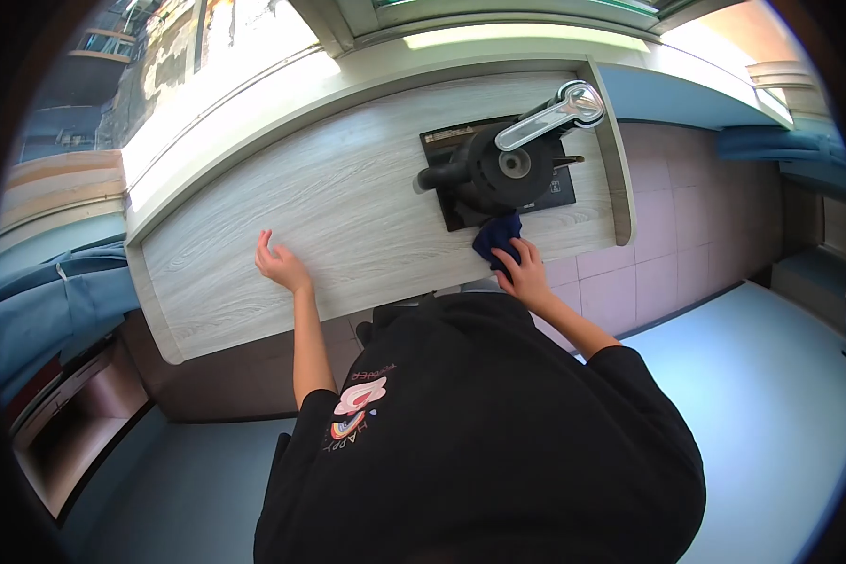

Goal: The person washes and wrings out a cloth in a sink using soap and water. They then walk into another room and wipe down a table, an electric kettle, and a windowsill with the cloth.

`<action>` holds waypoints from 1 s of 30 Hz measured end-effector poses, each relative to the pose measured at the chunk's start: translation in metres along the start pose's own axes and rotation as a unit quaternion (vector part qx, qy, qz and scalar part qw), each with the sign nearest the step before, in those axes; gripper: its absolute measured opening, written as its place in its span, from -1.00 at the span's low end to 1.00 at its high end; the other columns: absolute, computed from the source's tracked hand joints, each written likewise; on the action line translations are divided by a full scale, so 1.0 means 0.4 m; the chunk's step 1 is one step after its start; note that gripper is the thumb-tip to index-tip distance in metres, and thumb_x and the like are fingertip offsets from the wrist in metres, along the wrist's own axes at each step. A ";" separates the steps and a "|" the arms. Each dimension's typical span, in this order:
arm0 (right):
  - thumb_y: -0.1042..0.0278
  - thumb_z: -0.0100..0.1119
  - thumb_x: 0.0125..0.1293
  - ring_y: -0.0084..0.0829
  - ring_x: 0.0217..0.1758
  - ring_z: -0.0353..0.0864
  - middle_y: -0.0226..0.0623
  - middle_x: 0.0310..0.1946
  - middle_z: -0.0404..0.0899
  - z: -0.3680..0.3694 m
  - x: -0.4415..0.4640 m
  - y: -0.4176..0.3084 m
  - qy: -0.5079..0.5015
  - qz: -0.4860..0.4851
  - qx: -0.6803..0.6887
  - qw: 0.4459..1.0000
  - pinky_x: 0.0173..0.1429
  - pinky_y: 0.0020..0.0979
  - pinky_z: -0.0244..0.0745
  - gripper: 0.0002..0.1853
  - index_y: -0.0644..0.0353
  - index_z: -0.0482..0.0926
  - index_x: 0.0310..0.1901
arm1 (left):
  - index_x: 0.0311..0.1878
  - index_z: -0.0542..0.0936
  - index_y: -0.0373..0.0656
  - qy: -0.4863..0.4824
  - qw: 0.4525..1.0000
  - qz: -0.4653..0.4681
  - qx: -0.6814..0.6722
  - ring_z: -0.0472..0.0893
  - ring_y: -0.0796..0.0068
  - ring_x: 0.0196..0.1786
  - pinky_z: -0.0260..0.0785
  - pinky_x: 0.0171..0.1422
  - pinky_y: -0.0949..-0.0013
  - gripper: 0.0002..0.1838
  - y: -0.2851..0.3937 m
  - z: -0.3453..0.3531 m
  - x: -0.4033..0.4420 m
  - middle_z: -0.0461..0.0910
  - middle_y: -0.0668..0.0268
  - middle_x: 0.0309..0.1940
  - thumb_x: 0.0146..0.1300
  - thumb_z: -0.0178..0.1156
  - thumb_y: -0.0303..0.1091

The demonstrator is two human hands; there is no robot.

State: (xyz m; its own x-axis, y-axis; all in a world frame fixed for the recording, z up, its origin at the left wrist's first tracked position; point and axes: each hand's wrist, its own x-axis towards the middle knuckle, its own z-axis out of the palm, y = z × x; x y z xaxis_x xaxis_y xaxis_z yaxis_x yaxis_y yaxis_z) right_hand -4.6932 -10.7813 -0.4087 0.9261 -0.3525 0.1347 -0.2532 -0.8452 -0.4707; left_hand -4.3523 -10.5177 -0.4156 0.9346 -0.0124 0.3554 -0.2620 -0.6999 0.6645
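Observation:
My right hand [522,273] presses a dark blue cloth [499,237] onto the desk near its front edge, fingers closed over the fabric. Just beyond the cloth stands a black kettle-like appliance [484,179] with a handle pointing left. It rests on a flat black base [453,217]. A chrome arm [547,122] extends across its top, and I cannot tell whether the two touch. My left hand [282,265] is over the left part of the desk, palm partly up, fingers apart and loosely bent, with nothing in it.
The pale wood-grain desk [348,207] has raised borders at the back and sides. Windows stand behind it. Blue curtains [80,291] hang at the left, with an open cabinet [89,423] below. Tiled wall [667,207] and light-blue floor [752,395] show at the right.

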 end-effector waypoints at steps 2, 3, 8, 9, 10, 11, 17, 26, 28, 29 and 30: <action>0.34 0.20 -0.01 0.00 0.06 0.29 0.00 0.00 0.28 0.033 0.051 -0.053 -0.026 -0.039 0.006 0.999 0.13 -0.12 0.30 -0.46 0.05 0.38 0.10 | -0.08 0.50 -0.20 0.028 0.998 -0.045 0.044 0.36 0.22 0.11 0.15 0.18 0.18 -0.66 -0.094 -0.116 -0.014 0.50 0.24 -0.01 0.05 -0.08 -0.58; 0.35 0.20 -0.01 0.00 0.06 0.29 0.01 -0.01 0.28 0.049 0.073 -0.076 -0.033 -0.042 0.006 0.999 0.12 -0.12 0.31 -0.45 0.06 0.36 0.11 | -0.06 0.48 -0.21 0.044 0.995 -0.065 0.064 0.35 0.22 0.11 0.16 0.17 0.18 -0.65 -0.150 -0.165 -0.023 0.49 0.22 -0.02 0.05 -0.07 -0.57; 0.36 0.18 0.00 0.04 0.01 0.30 0.10 -0.03 0.27 0.100 0.095 -0.170 0.001 0.020 -0.049 0.999 0.07 -0.13 0.32 -0.41 0.15 0.31 0.15 | 0.13 0.29 -0.27 0.093 0.901 -0.260 0.335 0.28 0.15 0.19 0.16 0.20 0.11 -0.49 -0.371 -0.335 -0.071 0.34 0.11 0.13 0.11 0.08 -0.29; 0.36 0.18 0.00 0.05 0.00 0.30 0.11 -0.03 0.26 0.120 0.103 -0.194 0.018 0.041 -0.059 0.997 0.05 -0.13 0.33 -0.41 0.18 0.30 0.15 | 0.15 0.25 -0.29 0.111 0.875 -0.337 0.330 0.27 0.14 0.20 0.15 0.21 0.10 -0.45 -0.399 -0.354 -0.073 0.31 0.07 0.15 0.12 0.08 -0.24; 0.36 0.18 0.00 0.05 -0.01 0.30 0.13 -0.04 0.26 0.139 0.110 -0.221 0.033 0.063 -0.069 0.995 0.04 -0.14 0.33 -0.40 0.21 0.30 0.15 | 0.17 0.22 -0.31 0.127 0.842 -0.412 0.324 0.25 0.12 0.22 0.15 0.23 0.09 -0.41 -0.423 -0.373 -0.074 0.27 0.03 0.17 0.13 0.08 -0.18; 0.36 0.17 0.00 0.05 -0.03 0.30 0.12 -0.05 0.26 0.157 0.121 -0.250 0.043 0.087 -0.086 0.992 0.02 -0.15 0.34 -0.40 0.24 0.29 0.15 | 0.19 0.19 -0.33 0.147 0.831 -0.462 0.273 0.25 0.09 0.22 0.15 0.24 0.09 -0.38 -0.476 -0.382 -0.075 0.25 -0.02 0.18 0.15 0.06 -0.14; 0.38 0.14 0.04 0.01 -0.11 0.28 0.10 -0.13 0.25 0.198 0.176 -0.350 0.069 0.206 -0.117 0.969 -0.06 -0.15 0.30 -0.41 0.34 0.27 0.15 | 0.25 0.02 -0.41 0.198 0.825 -0.528 -0.036 0.26 -0.08 0.23 0.17 0.27 0.11 -0.26 -0.632 -0.370 -0.036 0.13 -0.25 0.20 0.23 -0.07 0.02; 0.38 0.15 0.03 -0.04 -0.13 0.31 0.05 -0.15 0.26 0.265 0.211 -0.466 0.036 0.194 -0.112 0.974 -0.10 -0.20 0.39 -0.41 0.29 0.27 0.15 | 0.21 -0.03 -0.45 0.218 0.820 -0.529 0.009 0.45 -0.17 0.02 0.37 0.05 0.05 -0.39 -0.556 -0.311 0.024 0.33 -0.32 0.00 0.32 -0.19 -0.13; 0.38 0.14 0.04 -0.04 -0.12 0.32 0.05 -0.15 0.26 0.245 0.250 -0.433 0.050 0.186 -0.116 0.974 -0.11 -0.21 0.40 -0.42 0.27 0.28 0.15 | 0.19 -0.01 -0.46 0.214 0.821 -0.530 0.010 0.47 -0.18 -0.03 0.39 0.00 0.03 -0.40 -0.542 -0.309 0.027 0.36 -0.33 -0.05 0.32 -0.19 -0.12; 0.39 0.14 0.04 -0.05 -0.12 0.32 0.05 -0.14 0.26 0.239 0.270 -0.416 0.052 0.183 -0.117 0.975 -0.11 -0.21 0.40 -0.42 0.26 0.28 0.15 | 0.18 0.00 -0.47 0.212 0.820 -0.531 0.015 0.48 -0.19 -0.06 0.40 -0.02 0.02 -0.40 -0.539 -0.315 0.025 0.38 -0.33 -0.07 0.32 -0.19 -0.12; 0.38 0.13 0.06 -0.07 -0.12 0.34 0.00 -0.16 0.28 0.243 0.314 -0.396 0.085 0.208 -0.144 0.964 -0.12 -0.22 0.41 -0.45 0.24 0.30 0.14 | 0.18 0.01 -0.47 0.209 0.819 -0.533 0.025 0.49 -0.19 -0.07 0.40 -0.03 0.01 -0.40 -0.536 -0.315 0.029 0.39 -0.32 -0.09 0.31 -0.19 -0.12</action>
State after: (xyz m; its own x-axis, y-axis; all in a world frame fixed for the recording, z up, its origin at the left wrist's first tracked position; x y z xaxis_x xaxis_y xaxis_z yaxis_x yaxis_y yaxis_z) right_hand -4.5095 -10.6528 -0.4019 0.6751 -0.7247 0.1382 -0.6822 -0.6845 -0.2571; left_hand -4.3156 -10.2778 -0.4709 0.4594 0.8633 -0.2089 0.6702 -0.1825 0.7194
